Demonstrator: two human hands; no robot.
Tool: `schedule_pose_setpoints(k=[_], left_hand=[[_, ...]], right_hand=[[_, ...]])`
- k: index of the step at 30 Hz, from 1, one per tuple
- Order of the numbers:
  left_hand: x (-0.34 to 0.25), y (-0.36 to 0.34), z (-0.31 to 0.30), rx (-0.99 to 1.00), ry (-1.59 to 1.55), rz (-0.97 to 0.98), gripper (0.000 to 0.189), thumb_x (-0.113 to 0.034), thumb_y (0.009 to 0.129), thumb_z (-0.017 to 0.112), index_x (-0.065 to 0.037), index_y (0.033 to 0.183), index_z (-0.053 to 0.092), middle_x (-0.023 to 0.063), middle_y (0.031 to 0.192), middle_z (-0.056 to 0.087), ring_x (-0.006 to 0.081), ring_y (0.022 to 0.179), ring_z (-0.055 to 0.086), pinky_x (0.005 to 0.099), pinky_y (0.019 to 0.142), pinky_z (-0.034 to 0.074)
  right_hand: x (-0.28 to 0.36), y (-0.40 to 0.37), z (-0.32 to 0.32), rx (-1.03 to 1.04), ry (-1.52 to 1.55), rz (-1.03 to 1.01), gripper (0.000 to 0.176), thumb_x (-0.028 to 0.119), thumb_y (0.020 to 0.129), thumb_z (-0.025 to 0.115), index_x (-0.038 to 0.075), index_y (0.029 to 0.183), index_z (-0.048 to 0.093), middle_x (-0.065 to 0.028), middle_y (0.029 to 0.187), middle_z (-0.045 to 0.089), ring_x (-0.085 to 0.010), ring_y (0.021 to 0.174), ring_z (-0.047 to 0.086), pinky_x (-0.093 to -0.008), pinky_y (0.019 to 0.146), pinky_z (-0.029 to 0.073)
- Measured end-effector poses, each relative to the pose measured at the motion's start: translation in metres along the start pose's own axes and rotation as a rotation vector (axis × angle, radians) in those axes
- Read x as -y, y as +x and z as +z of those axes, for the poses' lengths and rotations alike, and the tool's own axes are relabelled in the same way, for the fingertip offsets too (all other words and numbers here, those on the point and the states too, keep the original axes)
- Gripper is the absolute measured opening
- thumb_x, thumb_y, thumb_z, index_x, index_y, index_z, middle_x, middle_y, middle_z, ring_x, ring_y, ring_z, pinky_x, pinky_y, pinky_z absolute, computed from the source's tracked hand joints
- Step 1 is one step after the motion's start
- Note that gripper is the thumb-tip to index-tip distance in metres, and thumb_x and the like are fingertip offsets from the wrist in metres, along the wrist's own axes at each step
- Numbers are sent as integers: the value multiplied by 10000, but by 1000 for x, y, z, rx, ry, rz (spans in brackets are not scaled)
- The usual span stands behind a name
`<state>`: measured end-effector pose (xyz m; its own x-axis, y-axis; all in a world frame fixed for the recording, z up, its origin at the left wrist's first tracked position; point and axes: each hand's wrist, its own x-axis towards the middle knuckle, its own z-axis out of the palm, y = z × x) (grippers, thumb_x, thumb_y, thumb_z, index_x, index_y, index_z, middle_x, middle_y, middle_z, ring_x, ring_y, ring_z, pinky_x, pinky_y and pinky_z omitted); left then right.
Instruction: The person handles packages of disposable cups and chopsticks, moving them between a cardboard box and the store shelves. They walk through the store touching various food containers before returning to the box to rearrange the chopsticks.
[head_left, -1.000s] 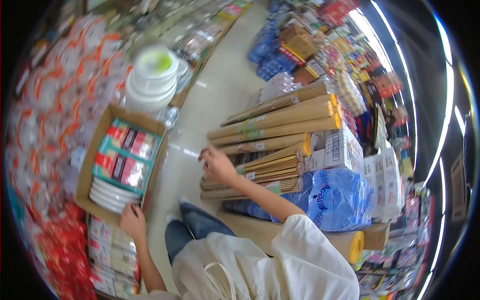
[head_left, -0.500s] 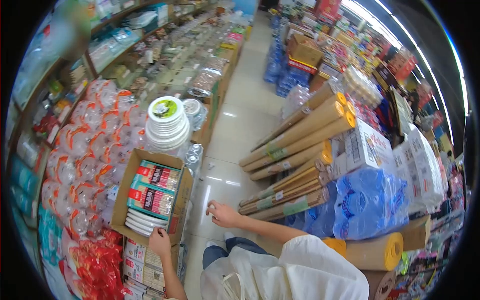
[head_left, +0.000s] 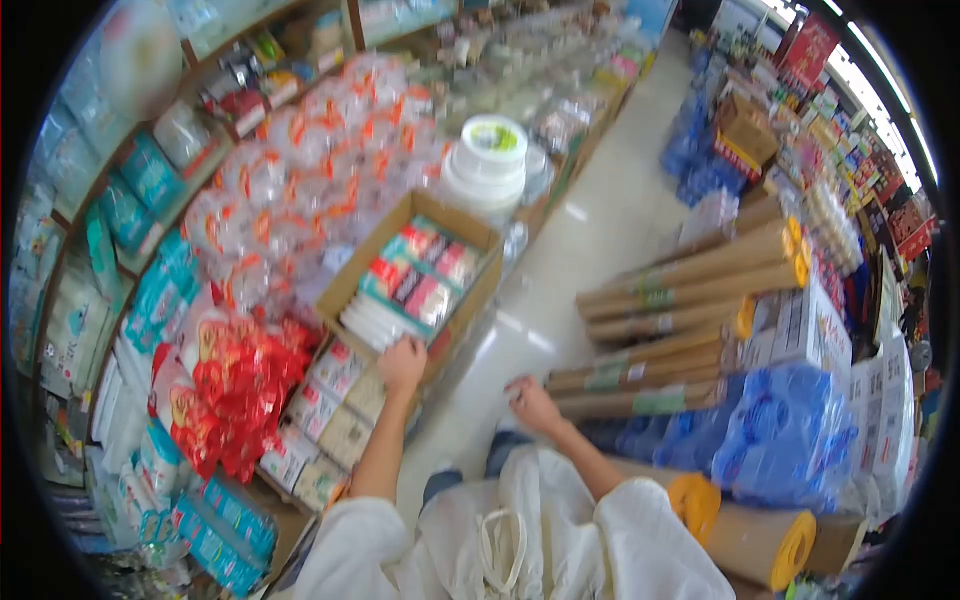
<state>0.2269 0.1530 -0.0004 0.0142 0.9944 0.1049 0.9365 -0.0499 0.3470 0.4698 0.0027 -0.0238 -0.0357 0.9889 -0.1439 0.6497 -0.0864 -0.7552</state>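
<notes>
– Head view, and it's crowded! What's around the hands?
– Shelves of wrapped goods fill the left side, with red packets (head_left: pixel 240 390) bulging out at lower left. A stack of white plates (head_left: pixel 490 165) stands at upper centre, just behind the cardboard box (head_left: pixel 470 300). Rolled mats (head_left: pixel 690 300) lie piled on the right, with blue bottle packs (head_left: pixel 790 440) below them.
– And the box itself?
– Centre frame, tilted, open at the top. It holds coloured packets (head_left: pixel 420 280) and a row of white dishes (head_left: pixel 375 320), and it rests on flat cartons (head_left: pixel 330 400).
– Who's got it?
– The left hand (head_left: pixel 403 363) has it, fingers curled over the near corner of the rim. The right hand (head_left: pixel 533 405) is apart from it, lower and to the right. Its fingers are loosely spread and hold nothing, close to the ends of the mats.
– Any room to move?
– The pale floor (head_left: pixel 600 230) runs as a narrow aisle from the hands toward the upper right, between the shelving and the mats. The box's right wall hangs over that aisle's edge, and its left side is hemmed in by stock.
</notes>
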Motion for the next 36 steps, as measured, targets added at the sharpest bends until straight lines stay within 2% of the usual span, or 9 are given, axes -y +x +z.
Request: schedule_pose_setpoints(k=[2,3,6,14,17,24,27,31,36], left_hand=[[3,-4,-5,26,-5,78,353,-341,832,392,-52,843,594,177,791,630,362,731,606,477,675,467],[8,-7,-1,27,-18,100,373,-340,852,367,-43,852,592,189,806,625,371,752,599,478,697,457],[5,-4,-13,207,-11,57,392,-351,858,357,-39,863,593,205,802,628,368,761,609,476,707,462],[-3,-1,-12,188,34,54,363,-297,842,349,-36,880,599,196,731,635,349,690,627,450,632,489],[-5,-2,-12,182,45,49,356,-294,838,352,-37,869,597,193,720,634,348,683,626,450,625,488],[-3,-6,-5,68,27,16,253,-278,828,413,-103,869,590,178,689,623,355,644,609,461,591,470],[-9,-5,-7,-27,-56,-3,178,-245,813,464,-124,872,582,136,677,629,329,626,610,441,570,463],[-8,-14,2,-207,-189,-31,138,-233,783,514,-124,855,559,72,653,633,294,586,612,400,549,465],[-10,-19,25,-560,-307,-82,297,-237,745,602,-155,1021,530,51,616,628,277,571,616,390,543,465]], right_hand=[[24,-15,13,-35,59,57,272,93,749,551,82,1020,532,-184,1062,476,-325,844,552,-390,781,451],[3,-24,36,-87,-3,-38,254,81,757,547,74,1010,531,-185,1062,473,-307,809,562,-379,768,455],[65,-68,28,-75,141,196,204,52,793,520,54,995,544,-154,1078,464,-259,819,572,-344,728,465],[27,-171,32,-232,276,573,230,13,806,488,8,1028,546,-156,1077,444,-230,814,571,-303,719,479],[10,-166,27,-240,222,512,235,7,805,480,16,1030,548,-148,1079,445,-224,807,570,-300,699,481],[18,-54,-2,-199,296,191,244,-9,781,494,78,1003,549,-117,1062,481,-212,794,549,-296,702,464],[32,35,-14,-194,153,-131,259,-11,757,523,74,1000,549,-122,1057,497,-254,835,544,-320,744,453],[59,146,0,-409,-54,-713,249,-14,722,559,47,964,552,-129,1039,526,-307,900,524,-369,805,418],[39,211,46,-407,-218,-1013,203,85,736,584,84,939,577,-131,1010,541,-291,945,504,-389,838,403]])
